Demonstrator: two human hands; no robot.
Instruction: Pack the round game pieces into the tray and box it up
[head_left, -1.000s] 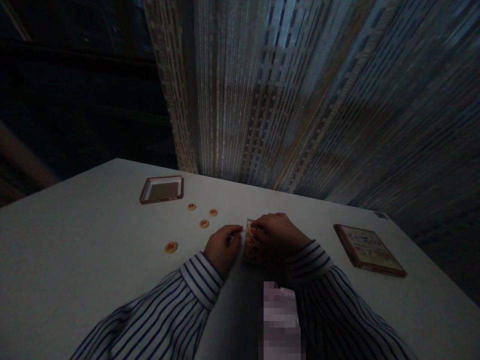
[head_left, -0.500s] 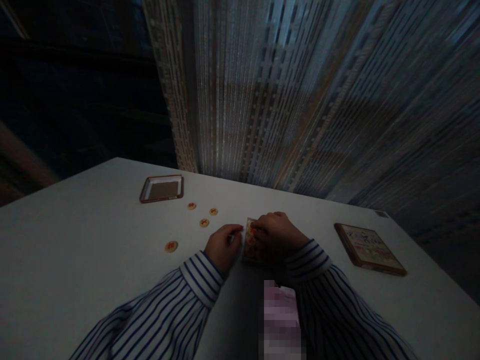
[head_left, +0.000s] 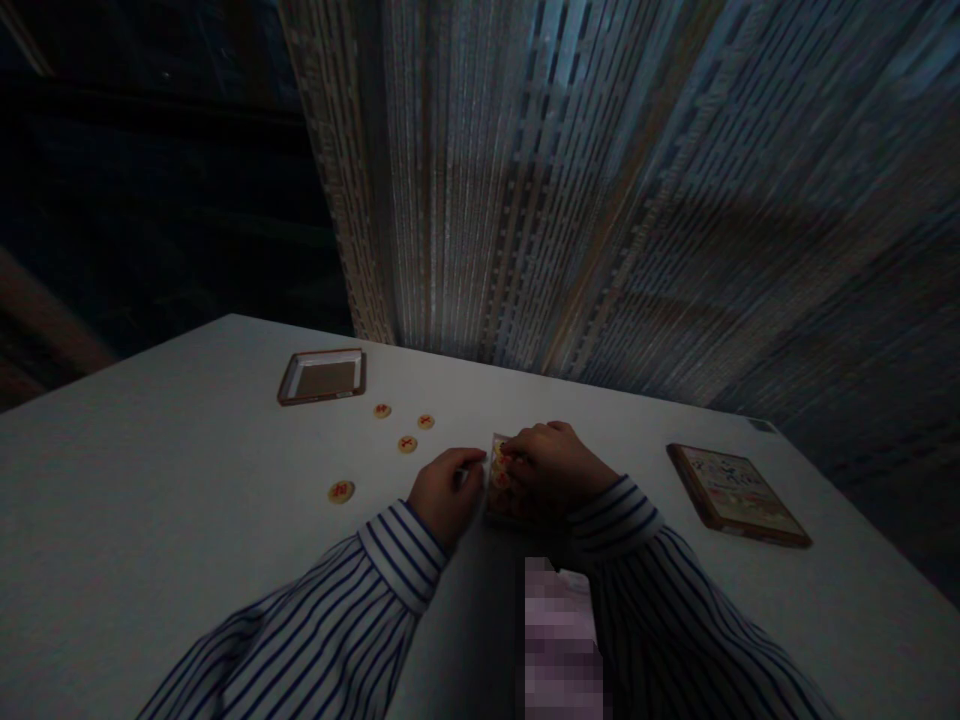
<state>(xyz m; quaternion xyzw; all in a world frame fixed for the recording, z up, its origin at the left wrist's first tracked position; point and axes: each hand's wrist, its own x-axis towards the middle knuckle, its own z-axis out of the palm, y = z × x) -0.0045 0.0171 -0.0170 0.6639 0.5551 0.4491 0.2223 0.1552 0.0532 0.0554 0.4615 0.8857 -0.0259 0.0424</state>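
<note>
Blue-and-white striped sleeves, two, one per arm; between them a pinkish patch, one, too coarse to identify from where I stand.

Hands, two. Left hand: fingers curved, a gap showing behind the thumb, tips at or just beside the left wall of the box; I cannot tell whether they touch it. Right hand: bent over the box, fingertips down among its contents; whether they are clamped on a piece I cannot tell.

Box, one, small and clear-edged, on the table between the hands, its right part covered. Packed discs inside, yellowish with red marks; several, beyond counting in this gloom. Handling note: best worked with the left fingers bracing the wall and the right pressing lightly, one disc at a time, each laid flat so its neighbours do not ride up.

Loose discs, four, all left of the box, marked faces up: one near disc apart from the rest, and three farther discs in a loose group.

Brown-edged case, one, far right, its face printed. Shallow tray, one, beyond the loose discs, hollow side up. White table, one. Strand curtain behind.
</note>
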